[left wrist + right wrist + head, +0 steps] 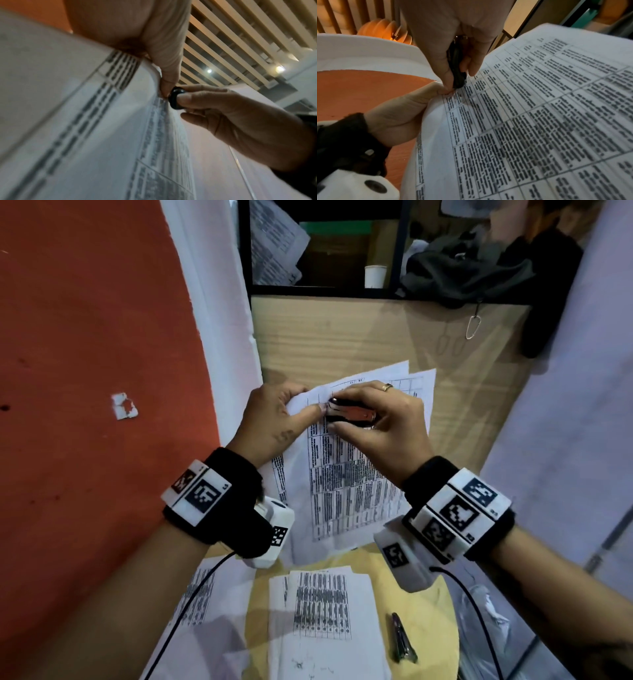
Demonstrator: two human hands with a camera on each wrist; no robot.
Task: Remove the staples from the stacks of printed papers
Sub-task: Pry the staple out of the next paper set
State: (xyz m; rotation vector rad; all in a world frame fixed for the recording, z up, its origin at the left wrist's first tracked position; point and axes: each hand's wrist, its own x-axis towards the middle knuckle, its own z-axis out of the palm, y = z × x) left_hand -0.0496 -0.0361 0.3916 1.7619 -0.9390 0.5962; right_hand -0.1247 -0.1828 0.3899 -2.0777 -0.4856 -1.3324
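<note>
Nearest the body, a loose pile of printed sheets [322, 607] lies on the worktop [342, 337] beside a second metal tool [403, 638]. Further out, the left hand [274, 416] pinches the corner of the stapled stack [346, 487], thumb on top, seemingly bracing it. Meeting it there, the right hand [383, 422] grips the staple remover [349, 414], nose down at that corner. Staple itself hidden. Beyond, a paper cup [375, 276] and dark bag [479, 268] sit well apart on the shelf, blocking nothing.
</note>
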